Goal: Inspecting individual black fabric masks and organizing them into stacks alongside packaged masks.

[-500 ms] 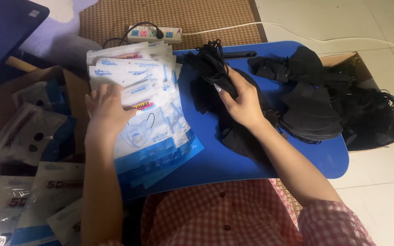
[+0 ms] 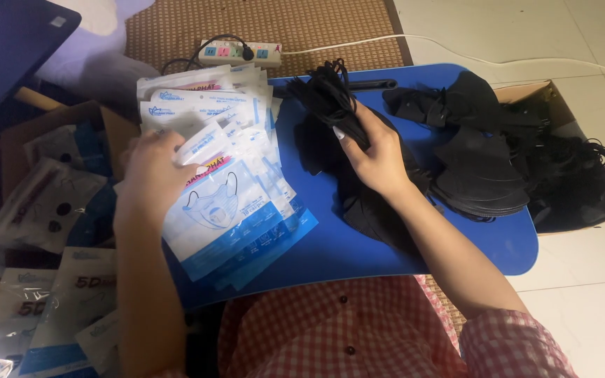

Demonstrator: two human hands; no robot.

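My left hand (image 2: 150, 173) rests on a spread stack of white and blue mask packets (image 2: 222, 203), its fingers pinching the edge of one packet near the top. My right hand (image 2: 376, 150) is closed around a bunch of black face masks (image 2: 327, 94), lifted slightly over more black masks (image 2: 365, 203) lying on the blue lap tray (image 2: 400, 245). A second heap of black masks (image 2: 481, 175) sits on the tray's right side.
A cardboard box (image 2: 561, 168) with more black masks stands at the right. Filled packets (image 2: 43, 203) and more below (image 2: 71, 308) lie in boxes at the left. A power strip (image 2: 239, 52) lies on the woven mat (image 2: 316, 28) beyond the tray.
My left hand has shifted slightly on the packets and now pinches one packet's edge. My right hand still holds the black masks in nearly the same place.
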